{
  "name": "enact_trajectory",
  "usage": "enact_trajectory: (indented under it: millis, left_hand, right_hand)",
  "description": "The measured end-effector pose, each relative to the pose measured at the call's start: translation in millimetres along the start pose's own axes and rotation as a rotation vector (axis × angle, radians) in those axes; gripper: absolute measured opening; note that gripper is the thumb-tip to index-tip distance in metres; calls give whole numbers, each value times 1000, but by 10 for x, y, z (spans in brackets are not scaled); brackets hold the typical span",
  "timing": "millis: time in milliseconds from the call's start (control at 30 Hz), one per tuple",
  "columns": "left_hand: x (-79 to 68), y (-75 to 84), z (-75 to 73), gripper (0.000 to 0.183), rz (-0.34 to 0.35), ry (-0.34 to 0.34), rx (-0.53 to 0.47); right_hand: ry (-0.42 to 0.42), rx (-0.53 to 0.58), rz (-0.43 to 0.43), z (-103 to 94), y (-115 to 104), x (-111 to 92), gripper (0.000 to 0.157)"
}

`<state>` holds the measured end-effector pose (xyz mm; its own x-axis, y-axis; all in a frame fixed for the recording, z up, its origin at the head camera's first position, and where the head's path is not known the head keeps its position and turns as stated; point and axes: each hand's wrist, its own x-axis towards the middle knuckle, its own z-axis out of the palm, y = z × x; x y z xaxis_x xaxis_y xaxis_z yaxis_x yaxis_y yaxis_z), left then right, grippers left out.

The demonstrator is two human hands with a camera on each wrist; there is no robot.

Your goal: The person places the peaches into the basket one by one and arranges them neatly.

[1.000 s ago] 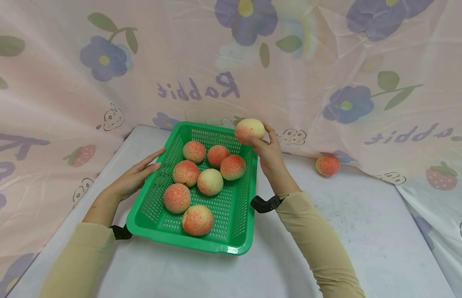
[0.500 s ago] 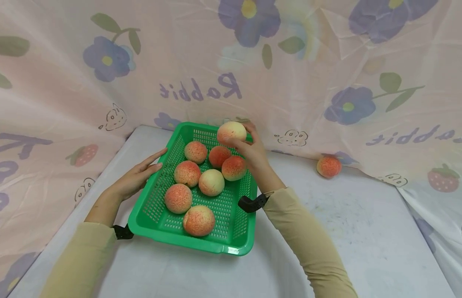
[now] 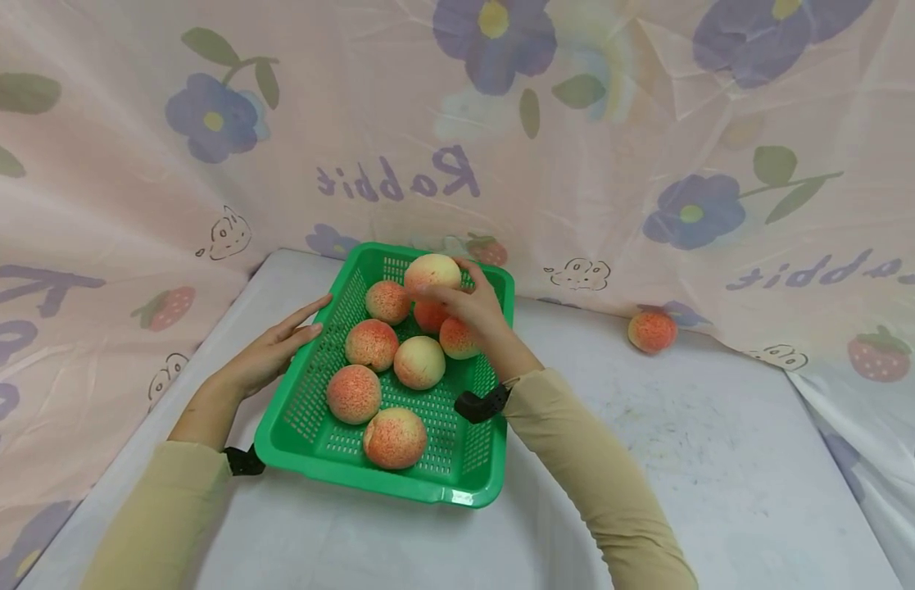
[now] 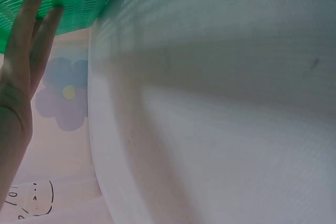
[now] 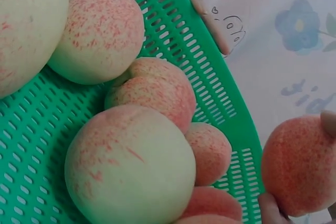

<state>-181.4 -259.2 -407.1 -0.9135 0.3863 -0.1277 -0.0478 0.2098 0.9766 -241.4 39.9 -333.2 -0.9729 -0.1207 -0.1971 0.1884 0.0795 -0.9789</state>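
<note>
My right hand [image 3: 481, 310] holds a peach [image 3: 433, 274], pale yellow above and red-blushed below, over the far end of a green plastic basket [image 3: 376, 483]. In the right wrist view the held peach [image 5: 296, 166] sits between thumb and fingers, overlapping the basket's rim. Below it, several peaches lie on the basket floor, among them a pale yellow peach [image 3: 419, 363] near the middle. My left hand [image 3: 269, 354] touches the basket's left side with extended fingers. The left wrist view shows those straight fingers [image 4: 23, 30] against the slotted wall. Part of a red peach [image 3: 430, 316] is hidden behind my right hand.
One more peach [image 3: 652, 330] lies on the white table [image 3: 693, 459] at the back right, close to the printed cloth [image 3: 575, 205] that hangs behind and at the left. Each wrist wears a black band, the right band [image 3: 482, 405] hanging over the basket's right rim.
My right hand has carried the peach leftward and slightly down, from the basket's far right corner to above the peaches at its far end. The left hand stays against the basket's side.
</note>
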Motion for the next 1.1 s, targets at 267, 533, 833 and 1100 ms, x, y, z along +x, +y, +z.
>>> enact_trajectory:
  millis: [267, 533, 833, 1100]
  left_hand:
    - [-21, 25, 9, 56, -7, 7, 4]
    - [-22, 22, 0, 56, -7, 11, 8]
    - [-4, 9, 0, 56, 4, 7, -2]
    - [-15, 4, -2, 56, 0, 9, 4]
  right_hand:
    - [-56, 13, 37, 120, 67, 89, 71]
    - [-60, -22, 65, 203, 111, 104, 70]
    - [-100, -82, 99, 305, 186, -7, 73]
    - [-122, -147, 143, 273, 201, -69, 72]
